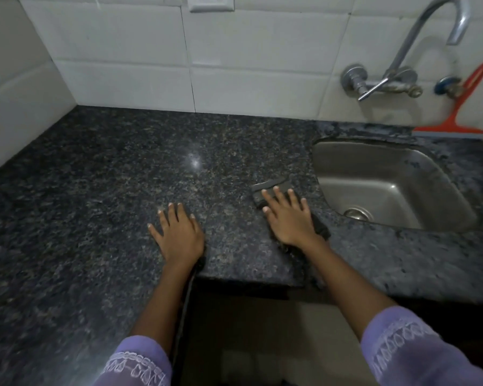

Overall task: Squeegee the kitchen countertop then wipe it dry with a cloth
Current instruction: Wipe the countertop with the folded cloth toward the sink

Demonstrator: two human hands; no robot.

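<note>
Item: our right hand (290, 218), fingers spread flat, pressed a dark grey folded cloth (271, 188) onto the speckled black granite counter (123, 176) beside the steel sink (385, 174). Left hand (179, 235) lay flat, holding nothing, near the front edge. Orange squeegee (457, 115) leaned behind the sink.

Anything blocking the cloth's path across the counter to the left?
Nothing loose lies on the counter. The only thing in the cloth's leftward path is the left hand, resting flat on the counter to its left. The right hand presses on the cloth. The squeegee stands behind the sink, out of the way.
</note>
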